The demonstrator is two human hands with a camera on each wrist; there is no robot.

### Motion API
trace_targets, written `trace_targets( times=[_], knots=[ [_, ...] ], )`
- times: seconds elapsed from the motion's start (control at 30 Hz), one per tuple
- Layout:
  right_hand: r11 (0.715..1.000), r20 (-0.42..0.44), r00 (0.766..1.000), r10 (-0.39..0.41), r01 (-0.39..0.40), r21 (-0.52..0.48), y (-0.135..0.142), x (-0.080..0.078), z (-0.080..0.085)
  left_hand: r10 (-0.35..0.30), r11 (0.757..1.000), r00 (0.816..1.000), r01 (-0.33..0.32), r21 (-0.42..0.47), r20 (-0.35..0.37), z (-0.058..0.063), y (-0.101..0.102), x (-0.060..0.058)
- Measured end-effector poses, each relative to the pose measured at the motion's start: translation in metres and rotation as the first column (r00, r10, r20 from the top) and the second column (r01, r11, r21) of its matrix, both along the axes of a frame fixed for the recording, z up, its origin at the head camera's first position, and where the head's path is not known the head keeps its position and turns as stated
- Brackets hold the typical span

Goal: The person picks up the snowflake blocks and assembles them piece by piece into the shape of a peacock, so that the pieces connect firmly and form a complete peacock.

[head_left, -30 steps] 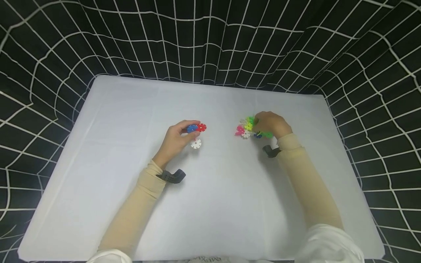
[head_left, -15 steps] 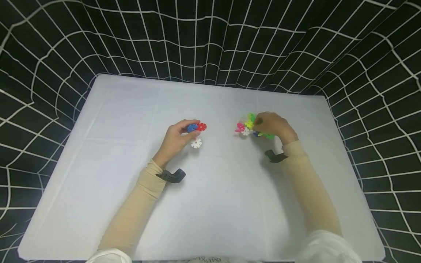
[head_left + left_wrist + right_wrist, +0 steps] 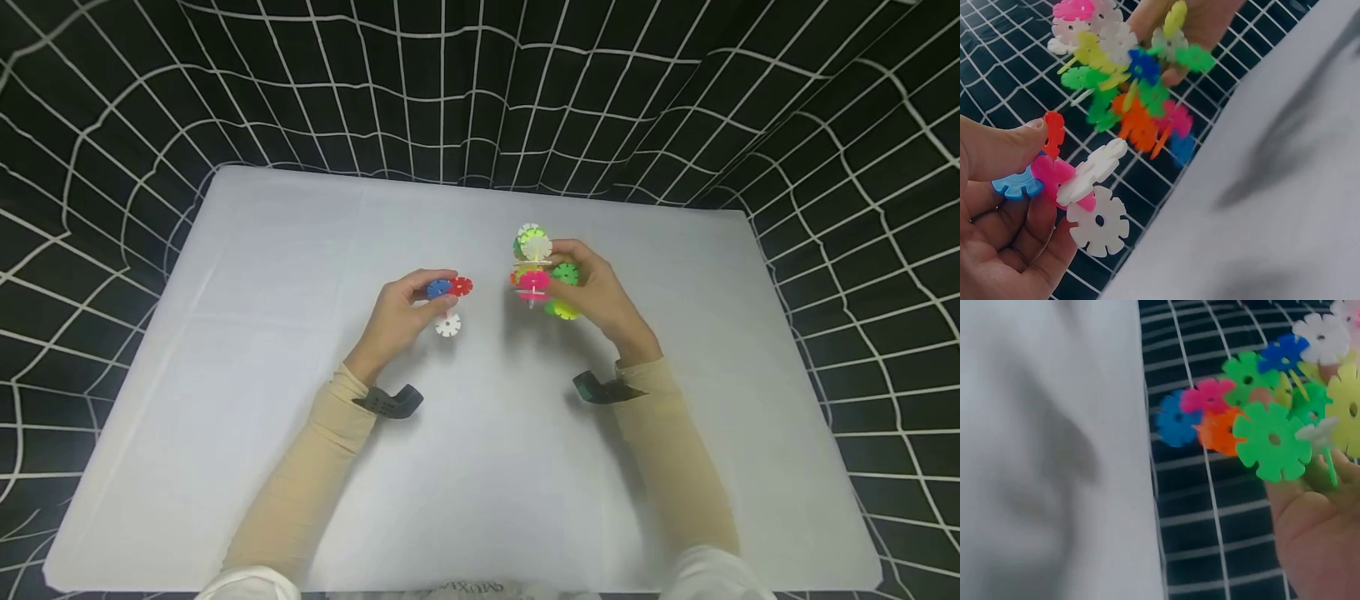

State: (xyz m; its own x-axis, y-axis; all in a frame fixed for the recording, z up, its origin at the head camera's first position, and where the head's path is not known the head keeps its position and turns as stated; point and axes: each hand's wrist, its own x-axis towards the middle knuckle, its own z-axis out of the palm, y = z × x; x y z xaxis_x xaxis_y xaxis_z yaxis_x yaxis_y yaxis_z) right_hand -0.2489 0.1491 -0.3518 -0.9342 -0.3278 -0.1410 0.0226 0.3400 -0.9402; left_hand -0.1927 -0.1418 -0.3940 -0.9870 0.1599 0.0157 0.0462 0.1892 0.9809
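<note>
My left hand (image 3: 401, 321) pinches a small cluster of notched snowflake discs between thumb and fingers. In the left wrist view this cluster shows a red disc (image 3: 1054, 134), a blue disc (image 3: 1019, 184), pink ones and a white disc (image 3: 1099, 220). Right of it, my right hand (image 3: 600, 296) grips a larger joined cluster of snowflake discs (image 3: 534, 281), raised off the table with a shadow below. In the right wrist view a green disc (image 3: 1274, 440) stands in front, with orange, pink, blue, yellow and white ones around it. The two clusters are apart.
A white table (image 3: 465, 467) lies under both hands. Black cloth with a white grid (image 3: 420, 92) surrounds its back and sides. A dark wrist device (image 3: 392, 402) sits on the left sleeve, another (image 3: 600, 389) on the right.
My right hand has lifted its disc cluster from the right side of the table, turning it and bringing it left toward the other cluster. The left hand stays nearly still.
</note>
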Motion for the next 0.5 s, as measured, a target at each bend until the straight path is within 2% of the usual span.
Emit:
trace_targets(
  times=[0.2, 0.3, 0.5],
  knots=[
    [0.990, 0.001, 1.000, 0.004, -0.004, -0.138, -0.026, 0.014, -0.007, -0.009, 1.000, 0.999, 0.009, 0.001, -0.048, 0.011, 0.001, 0.004],
    [0.980, -0.035, 0.999, 0.039, -0.045, -0.193, -0.034, 0.020, -0.009, -0.018, 1.000, 0.997, 0.017, -0.012, -0.080, 0.017, 0.003, 0.006],
    [0.937, -0.119, 0.984, 0.131, -0.162, -0.309, -0.041, 0.027, -0.008, -0.035, 0.999, 0.996, 0.033, -0.024, -0.088, 0.027, 0.005, 0.012]
  ],
)
